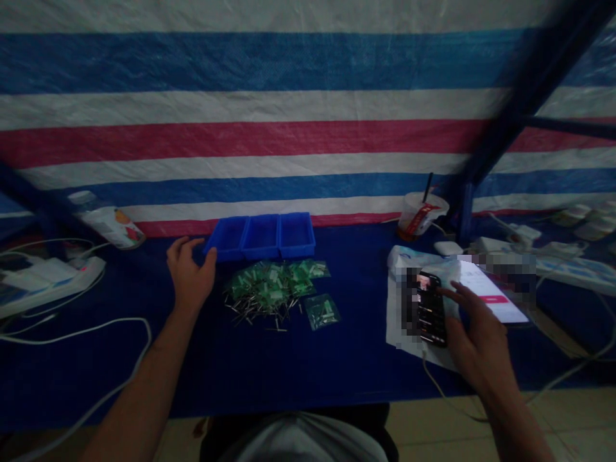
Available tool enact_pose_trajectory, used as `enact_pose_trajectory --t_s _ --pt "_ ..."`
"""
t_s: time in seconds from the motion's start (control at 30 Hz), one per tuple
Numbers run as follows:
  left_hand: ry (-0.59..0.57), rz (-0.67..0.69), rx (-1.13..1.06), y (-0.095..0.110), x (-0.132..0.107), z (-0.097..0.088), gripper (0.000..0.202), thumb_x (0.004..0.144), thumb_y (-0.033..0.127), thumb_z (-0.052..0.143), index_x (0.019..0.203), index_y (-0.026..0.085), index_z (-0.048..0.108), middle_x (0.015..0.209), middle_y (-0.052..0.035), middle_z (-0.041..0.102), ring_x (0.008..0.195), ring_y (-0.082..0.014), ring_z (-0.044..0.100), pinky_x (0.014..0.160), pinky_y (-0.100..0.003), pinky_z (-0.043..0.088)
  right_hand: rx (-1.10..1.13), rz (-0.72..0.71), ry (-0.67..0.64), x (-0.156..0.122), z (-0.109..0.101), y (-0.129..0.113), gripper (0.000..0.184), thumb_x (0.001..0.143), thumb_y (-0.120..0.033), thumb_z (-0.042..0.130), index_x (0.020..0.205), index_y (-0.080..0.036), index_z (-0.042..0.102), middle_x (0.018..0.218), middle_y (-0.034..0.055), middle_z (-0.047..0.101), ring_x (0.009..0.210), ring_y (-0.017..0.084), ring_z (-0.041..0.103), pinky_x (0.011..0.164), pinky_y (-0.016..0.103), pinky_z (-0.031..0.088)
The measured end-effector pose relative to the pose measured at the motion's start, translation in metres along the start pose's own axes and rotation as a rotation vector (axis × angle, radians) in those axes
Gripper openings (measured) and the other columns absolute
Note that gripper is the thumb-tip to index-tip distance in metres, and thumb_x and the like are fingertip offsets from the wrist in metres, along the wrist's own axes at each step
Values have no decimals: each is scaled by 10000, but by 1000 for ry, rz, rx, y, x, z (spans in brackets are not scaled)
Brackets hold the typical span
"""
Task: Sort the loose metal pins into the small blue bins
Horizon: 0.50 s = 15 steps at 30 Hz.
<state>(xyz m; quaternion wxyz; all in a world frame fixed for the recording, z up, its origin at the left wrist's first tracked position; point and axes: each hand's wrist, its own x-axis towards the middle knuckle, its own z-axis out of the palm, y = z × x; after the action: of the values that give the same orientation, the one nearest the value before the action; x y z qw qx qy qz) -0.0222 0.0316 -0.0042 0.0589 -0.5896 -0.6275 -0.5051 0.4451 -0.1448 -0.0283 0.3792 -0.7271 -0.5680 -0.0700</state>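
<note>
My left hand (188, 273) is at the left end of a blue three-compartment tray (260, 237). Its fingers are curved and apart, holding nothing; whether the thumb touches the tray corner I cannot tell. In front of the tray lies a heap of small green-tinted clear bags (272, 282) mixed with thin metal pins. A single small bag (322, 312) lies to the right of the heap. Over at the right, my right hand (476, 327) is open, fingers stretched over the edge of a phone (430, 314) with a dark lit screen.
Beyond the right hand lies another phone with a white screen (493, 292). A plastic cup with a straw (418, 216) stands at the back right, a bottle (110, 221) at the back left. Power strips (62, 282) and white cables lie at both sides. A striped sheet (289, 138) hangs behind.
</note>
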Motion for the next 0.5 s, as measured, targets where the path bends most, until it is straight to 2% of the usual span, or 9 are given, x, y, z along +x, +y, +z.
enact_pose_trajectory --t_s 0.17,0.27,0.4,0.5 --pt "-13 2 3 -1 -1 1 318 789 376 611 1039 182 638 1283 -155 501 1289 -323 447 1120 -493 337 -41 -4 -84 -1 3 2 494 841 -325 370 1311 -241 498 1363 115 576 1322 368 460 1016 633 352" --pt "-12 2 10 0 -1 1 316 786 377 611 1037 187 639 1277 -147 506 1281 -314 454 1122 -479 338 -44 -2 -113 -1 4 2 479 857 -334 356 1309 -259 497 1357 107 581 1326 372 450 1010 648 338" --pt "-16 0 12 0 -1 0 318 781 375 613 1033 182 639 1274 -147 509 1281 -312 453 1125 -472 334 -53 19 -84 -1 3 1 476 848 -329 367 1290 -258 528 1330 113 594 1273 386 491 969 642 371" --pt "-21 3 10 1 -1 1 331 781 383 608 1038 177 639 1278 -149 512 1288 -314 445 1126 -471 331 -46 -18 -18 -1 2 3 474 846 -336 373 1283 -245 534 1273 115 631 1218 382 535 960 615 393"
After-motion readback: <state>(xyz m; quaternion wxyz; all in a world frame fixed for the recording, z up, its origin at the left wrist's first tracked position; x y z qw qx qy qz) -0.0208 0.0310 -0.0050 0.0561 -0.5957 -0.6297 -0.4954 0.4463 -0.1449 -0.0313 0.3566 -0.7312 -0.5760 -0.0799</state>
